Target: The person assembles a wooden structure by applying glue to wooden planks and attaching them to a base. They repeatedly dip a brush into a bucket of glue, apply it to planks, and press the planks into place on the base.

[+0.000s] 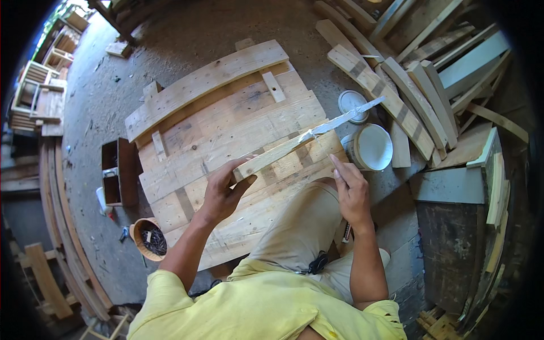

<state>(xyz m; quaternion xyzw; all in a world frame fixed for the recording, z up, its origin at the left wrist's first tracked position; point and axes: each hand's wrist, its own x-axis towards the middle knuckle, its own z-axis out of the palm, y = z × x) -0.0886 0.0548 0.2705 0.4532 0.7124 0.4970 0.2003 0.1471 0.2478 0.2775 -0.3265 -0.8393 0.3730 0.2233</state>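
My left hand is closed round the near end of a wooden stick, thumb on one side and fingers on the other. The stick slants up and to the right across a panel of joined planks. Its far end is narrower and smeared with something white, and reaches over a round white lid. Near the panel's right edge, my right hand has its index finger stretched out and the others loosely bent; nothing shows in it. A white bucket stands just beyond that hand.
A curved board lies across the panel's far side. To the left are a dark wooden box and a round container of nails. Stacked planks crowd the right, beside a dark cabinet-like piece.
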